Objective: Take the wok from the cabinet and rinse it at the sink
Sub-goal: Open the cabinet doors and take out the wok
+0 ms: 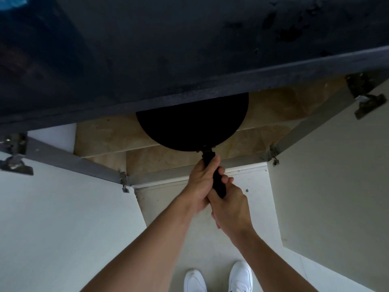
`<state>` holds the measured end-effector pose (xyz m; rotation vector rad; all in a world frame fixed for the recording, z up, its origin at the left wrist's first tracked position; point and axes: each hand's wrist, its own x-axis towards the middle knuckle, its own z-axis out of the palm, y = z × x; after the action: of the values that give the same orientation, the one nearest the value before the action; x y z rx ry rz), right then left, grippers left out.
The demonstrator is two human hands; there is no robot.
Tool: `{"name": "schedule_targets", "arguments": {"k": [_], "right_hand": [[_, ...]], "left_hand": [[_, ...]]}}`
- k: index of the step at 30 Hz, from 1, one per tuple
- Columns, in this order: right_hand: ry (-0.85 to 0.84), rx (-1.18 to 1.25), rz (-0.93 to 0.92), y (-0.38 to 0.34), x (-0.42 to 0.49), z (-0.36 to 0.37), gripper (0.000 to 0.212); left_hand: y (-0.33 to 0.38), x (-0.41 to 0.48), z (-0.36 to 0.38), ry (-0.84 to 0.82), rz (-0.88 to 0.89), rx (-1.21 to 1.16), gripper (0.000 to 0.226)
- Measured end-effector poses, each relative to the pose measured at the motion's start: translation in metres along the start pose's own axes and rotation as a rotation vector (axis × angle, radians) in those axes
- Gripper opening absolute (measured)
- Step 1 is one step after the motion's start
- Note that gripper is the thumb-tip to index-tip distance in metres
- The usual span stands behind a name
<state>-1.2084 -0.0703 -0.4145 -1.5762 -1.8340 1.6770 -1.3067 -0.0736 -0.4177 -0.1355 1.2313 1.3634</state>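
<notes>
The round black wok (192, 123) sits half inside the open cabinet, its far part hidden under the dark countertop (189, 49), its near part over the tan wooden shelf (109, 138). Its black straight handle (216, 178) points toward me. My left hand (202, 182) is wrapped around the handle just behind the pan, and my right hand (229, 205) clenches the handle's end, the two touching. White cabinet doors (328, 175) stand open on both sides. My white shoes (219, 279) rest on the pale floor below.
</notes>
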Motion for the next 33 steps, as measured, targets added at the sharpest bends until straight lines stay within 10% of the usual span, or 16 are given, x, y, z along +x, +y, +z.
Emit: {"name": "schedule_targets", "arguments": {"k": [33], "right_hand": [[0.078,-0.048,0.298,-0.013,-0.339,-0.067,0.025]], "left_hand": [[-0.109,-0.308,0.041,0.08,-0.203,0.164,0.02]]}}
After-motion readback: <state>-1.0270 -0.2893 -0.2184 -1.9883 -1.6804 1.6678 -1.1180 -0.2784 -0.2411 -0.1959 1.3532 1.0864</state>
